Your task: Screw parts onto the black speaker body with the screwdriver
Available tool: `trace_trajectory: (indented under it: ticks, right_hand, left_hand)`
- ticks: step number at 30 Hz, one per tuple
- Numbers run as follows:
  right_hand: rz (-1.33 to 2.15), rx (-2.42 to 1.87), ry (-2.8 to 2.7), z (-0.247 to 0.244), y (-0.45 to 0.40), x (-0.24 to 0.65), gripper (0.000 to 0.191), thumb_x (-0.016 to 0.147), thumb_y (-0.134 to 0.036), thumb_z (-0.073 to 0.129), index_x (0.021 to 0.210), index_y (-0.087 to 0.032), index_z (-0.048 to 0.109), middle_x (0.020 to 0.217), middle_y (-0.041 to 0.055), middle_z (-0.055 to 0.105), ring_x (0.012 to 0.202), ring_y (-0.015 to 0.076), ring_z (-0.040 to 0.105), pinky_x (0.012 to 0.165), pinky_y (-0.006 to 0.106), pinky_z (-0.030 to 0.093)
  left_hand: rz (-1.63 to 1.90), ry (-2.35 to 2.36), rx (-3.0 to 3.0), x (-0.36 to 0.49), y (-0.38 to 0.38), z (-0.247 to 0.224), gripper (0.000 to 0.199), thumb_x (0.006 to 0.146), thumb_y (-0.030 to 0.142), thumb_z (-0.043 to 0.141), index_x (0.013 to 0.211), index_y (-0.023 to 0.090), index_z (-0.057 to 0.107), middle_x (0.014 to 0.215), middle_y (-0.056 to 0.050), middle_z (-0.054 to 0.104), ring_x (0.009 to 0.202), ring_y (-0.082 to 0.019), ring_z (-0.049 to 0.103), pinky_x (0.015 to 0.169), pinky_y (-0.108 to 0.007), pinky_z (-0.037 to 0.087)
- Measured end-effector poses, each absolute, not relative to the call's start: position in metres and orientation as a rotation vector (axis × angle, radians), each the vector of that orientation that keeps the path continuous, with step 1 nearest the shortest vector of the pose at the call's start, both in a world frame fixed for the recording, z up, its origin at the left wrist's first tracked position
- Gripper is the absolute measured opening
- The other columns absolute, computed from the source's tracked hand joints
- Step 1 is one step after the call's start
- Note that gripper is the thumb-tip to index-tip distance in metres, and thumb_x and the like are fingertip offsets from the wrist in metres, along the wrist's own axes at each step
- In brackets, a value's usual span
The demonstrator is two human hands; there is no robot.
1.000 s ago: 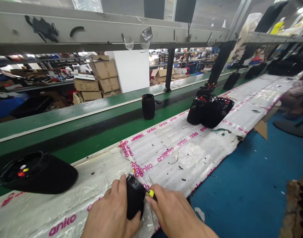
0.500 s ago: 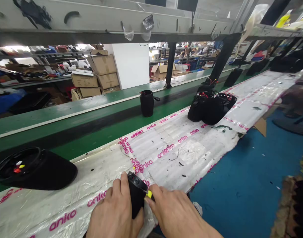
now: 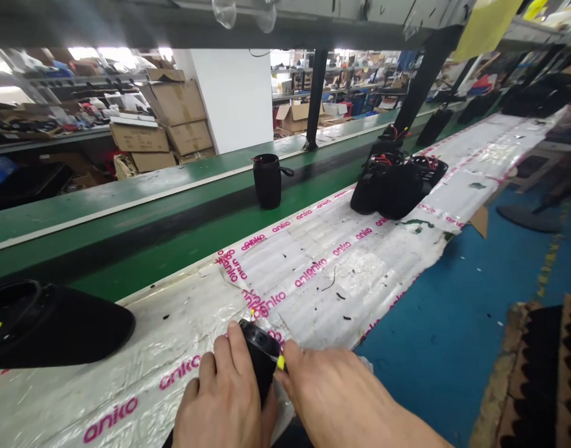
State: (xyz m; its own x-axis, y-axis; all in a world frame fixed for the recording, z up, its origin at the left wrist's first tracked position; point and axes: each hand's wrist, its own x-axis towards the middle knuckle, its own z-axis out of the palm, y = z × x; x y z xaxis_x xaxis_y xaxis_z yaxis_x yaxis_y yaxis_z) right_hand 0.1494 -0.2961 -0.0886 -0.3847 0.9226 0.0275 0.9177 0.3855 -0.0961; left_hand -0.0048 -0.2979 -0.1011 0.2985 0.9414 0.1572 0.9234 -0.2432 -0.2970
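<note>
Fingers of left hand wrap the black part; right hand pinches a yellow-tipped tool against its edge, just beside left fingertips. I'd say the tip could slip on the crinkled plastic sheet.

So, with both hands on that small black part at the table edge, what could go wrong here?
1. The small black part sits at the edge of the plastic-covered table, above the blue floor; a slip could drop it.
2. The right hand pinches a thin yellow-tipped piece; pulling hard might damage it.
3. The wrinkled plastic may let the part slide under the left hand.
</note>
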Motion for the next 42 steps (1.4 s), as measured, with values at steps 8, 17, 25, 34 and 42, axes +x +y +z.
trace_trajectory:
  ticks: [8, 17, 25, 34, 42]
  right_hand:
    - [0.478, -1.566, -2.204, -0.118, -0.297, 0.147, 0.016, 0.101, -0.031, 0.045, 0.097, -0.022, 0.056, 0.069, 0.0003, 0.069, 0.057, 0.0239, 0.069, 0.046, 0.033, 0.037]
    - [0.267, -1.546, -2.327, -0.108, -0.300, 0.173, 0.019, 0.104, -0.034, 0.041, 0.090, -0.025, 0.049, 0.067, -0.0026, 0.064, 0.053, 0.0229, 0.065, 0.047, 0.035, 0.028]
    - [0.341, -1.593, -2.263, -0.101, -0.296, 0.167, 0.011, 0.102, -0.033, 0.046, 0.103, -0.025, 0.053, 0.079, -0.0005, 0.069, 0.065, 0.0252, 0.069, 0.053, 0.035, 0.039]
    - [0.911, -1.550, -1.944, -0.119, -0.301, 0.170, 0.034, 0.102, -0.048, 0.040, 0.121, -0.024, 0.056, 0.100, 0.0044, 0.071, 0.095, 0.0252, 0.068, 0.080, 0.036, 0.052]
    - [0.608, -1.296, -1.848, -0.122, -0.298, 0.160, 0.026, 0.104, -0.041, 0.042, 0.123, -0.028, 0.053, 0.108, 0.0024, 0.070, 0.094, 0.0193, 0.069, 0.080, 0.029, 0.054]
  left_hand:
    - [0.160, -1.791, -2.328, -0.010, -0.291, -0.084, 0.062, 0.090, 0.036, 0.047, 0.140, -0.001, 0.039, 0.109, -0.016, 0.065, 0.077, -0.024, 0.069, 0.063, -0.034, 0.057]
    - [0.207, -1.916, -2.295, -0.006, -0.291, -0.076, 0.061, 0.087, 0.032, 0.054, 0.141, 0.006, 0.039, 0.114, -0.012, 0.064, 0.084, -0.025, 0.071, 0.065, -0.035, 0.056]
    - [0.121, -2.033, -2.476, -0.023, -0.292, -0.079, 0.069, 0.089, 0.041, 0.049, 0.149, 0.011, 0.034, 0.136, -0.017, 0.060, 0.112, -0.030, 0.067, 0.084, -0.041, 0.059]
    - [0.006, -2.436, -2.773, -0.050, -0.291, -0.056, 0.063, 0.076, 0.036, 0.064, 0.138, 0.034, 0.051, 0.139, 0.000, 0.063, 0.125, -0.026, 0.061, 0.104, -0.040, 0.051]
    - [-0.086, -2.177, -2.353, -0.019, -0.296, -0.062, 0.077, 0.069, 0.024, 0.066, 0.143, 0.020, 0.046, 0.130, -0.012, 0.061, 0.111, -0.030, 0.061, 0.091, -0.043, 0.050]
